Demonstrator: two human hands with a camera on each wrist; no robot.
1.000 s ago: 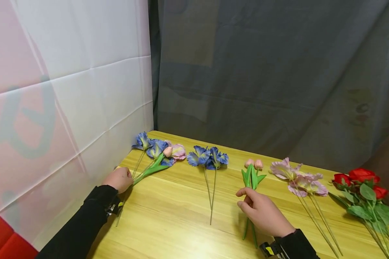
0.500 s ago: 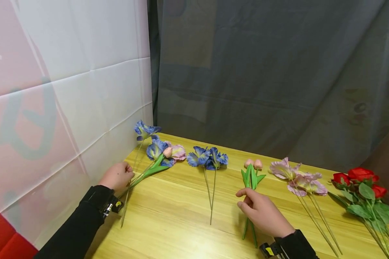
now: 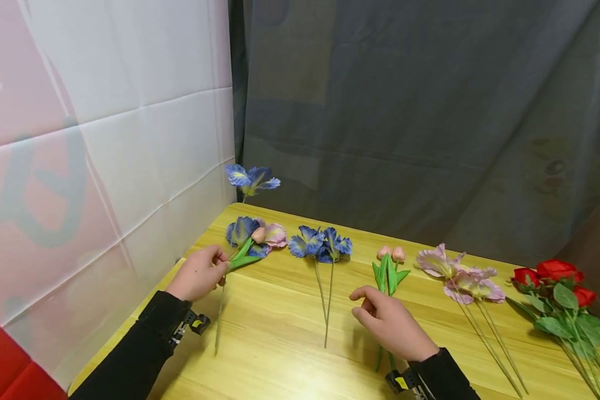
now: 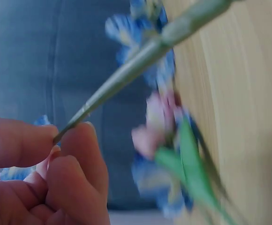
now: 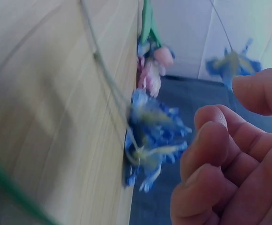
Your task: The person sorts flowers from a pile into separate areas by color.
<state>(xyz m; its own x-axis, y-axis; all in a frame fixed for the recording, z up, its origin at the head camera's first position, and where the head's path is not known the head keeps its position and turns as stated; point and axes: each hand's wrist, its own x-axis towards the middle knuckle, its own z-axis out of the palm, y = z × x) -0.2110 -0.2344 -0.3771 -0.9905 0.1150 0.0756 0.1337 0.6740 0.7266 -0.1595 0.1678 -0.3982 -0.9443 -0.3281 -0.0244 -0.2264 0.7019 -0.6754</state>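
My left hand (image 3: 200, 272) pinches the thin stem of a blue artificial iris (image 3: 252, 179) between thumb and fingertips; the bloom stands upright above the table's back left corner. In the left wrist view the stem (image 4: 126, 72) runs up from the fingertips. Just beyond this hand lie a blue iris (image 3: 241, 230), a pink tulip (image 3: 258, 235) with green leaves and a pink iris (image 3: 276, 235), overlapping. My right hand (image 3: 392, 322), fingers loosely bent and holding nothing, hovers over the stems of a pair of pink tulips (image 3: 391, 269), hiding part of them.
Two blue irises (image 3: 320, 244) lie mid-table between the hands. Farther right are pink irises (image 3: 460, 275) and red roses (image 3: 560, 278) with leafy stems. A white cloth wall (image 3: 155, 139) bounds the left, a dark grey curtain (image 3: 405, 122) the back of the wooden table (image 3: 270, 311).
My left hand has lifted one blue iris off the left bunch, raising its bloom and moving it rightward. The right hand has shifted slightly left.
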